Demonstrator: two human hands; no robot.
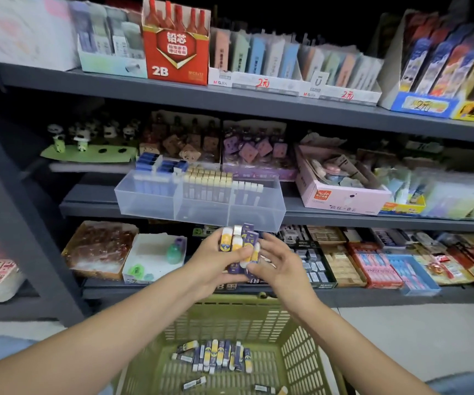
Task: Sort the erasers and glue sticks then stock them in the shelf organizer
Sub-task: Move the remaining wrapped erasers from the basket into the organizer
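My left hand grips a bundle of several erasers in yellow, white and purple sleeves, held upright just below the clear shelf organizer. My right hand pinches the bundle's right side with thumb and fingers. The organizer sits on the middle shelf with three compartments: blue erasers at the left, gold-capped sticks in the middle, white-capped ones at the right. Below my arms a green basket holds several more erasers on its floor.
Grey shelf boards run above and below the organizer, packed with stationery boxes. A pink box stands to the organizer's right; a white tray and eraser boxes fill the lower shelf behind my hands.
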